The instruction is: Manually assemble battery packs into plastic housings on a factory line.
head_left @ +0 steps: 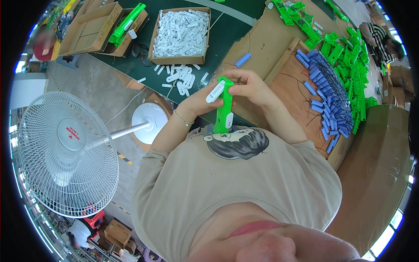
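Note:
In front of my chest stands a long bright green plastic housing, its far end turned up between my hands. My left hand closes on its left side, next to a white oblong plastic piece that lies slantwise against the housing. My right hand pinches the far end from the right, thumb pressed on the green plastic. A second small white piece sits on the housing's nearer part. The left fingertips are partly hidden behind the housing.
Ahead, a cardboard box full of white pieces stands on the green table, with loose white pieces beside it. Rightward lie many blue wired cylinders and a heap of green housings. A white fan stands at left.

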`<state>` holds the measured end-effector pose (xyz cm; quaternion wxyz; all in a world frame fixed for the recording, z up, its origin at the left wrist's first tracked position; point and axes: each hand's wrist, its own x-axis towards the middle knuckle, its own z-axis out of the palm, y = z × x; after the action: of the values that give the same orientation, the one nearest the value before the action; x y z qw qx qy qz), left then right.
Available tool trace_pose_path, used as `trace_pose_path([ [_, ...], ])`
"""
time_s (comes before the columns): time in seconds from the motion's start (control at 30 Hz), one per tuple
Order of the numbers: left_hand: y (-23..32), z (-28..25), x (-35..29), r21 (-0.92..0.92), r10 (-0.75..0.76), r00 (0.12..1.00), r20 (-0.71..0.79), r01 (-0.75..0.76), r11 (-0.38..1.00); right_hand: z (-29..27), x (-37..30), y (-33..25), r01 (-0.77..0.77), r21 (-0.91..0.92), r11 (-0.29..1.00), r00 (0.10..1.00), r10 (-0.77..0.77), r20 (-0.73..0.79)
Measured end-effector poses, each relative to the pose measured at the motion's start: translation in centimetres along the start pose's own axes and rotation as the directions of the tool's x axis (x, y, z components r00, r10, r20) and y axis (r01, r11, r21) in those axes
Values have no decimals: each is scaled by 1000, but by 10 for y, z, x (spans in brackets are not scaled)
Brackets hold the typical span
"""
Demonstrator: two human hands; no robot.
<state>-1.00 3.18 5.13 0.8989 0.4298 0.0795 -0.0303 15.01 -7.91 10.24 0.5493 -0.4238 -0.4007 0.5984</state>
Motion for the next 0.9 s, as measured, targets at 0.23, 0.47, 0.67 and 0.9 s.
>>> trace_pose_path([
  [0.23, 19, 8, -8, 129, 417, 907, -57, -408, 904, -2, 0, -10, 27, 52, 998, 1000, -27, 0],
  [0.47, 25, 15, -13, 56, 376, 926, -20, -374, 926, 2, 2, -11, 36, 45, 998, 999, -36, 5],
  [0.67, 27, 17, -11, 89, 369, 926, -78, -362, 928, -3, 4, -9, 35, 47, 998, 999, -37, 36],
  [0.9, 14, 6, -10, 458, 408, 913, -15, -357, 814, -7, 5, -2, 47, 93, 995, 995, -55, 84],
])
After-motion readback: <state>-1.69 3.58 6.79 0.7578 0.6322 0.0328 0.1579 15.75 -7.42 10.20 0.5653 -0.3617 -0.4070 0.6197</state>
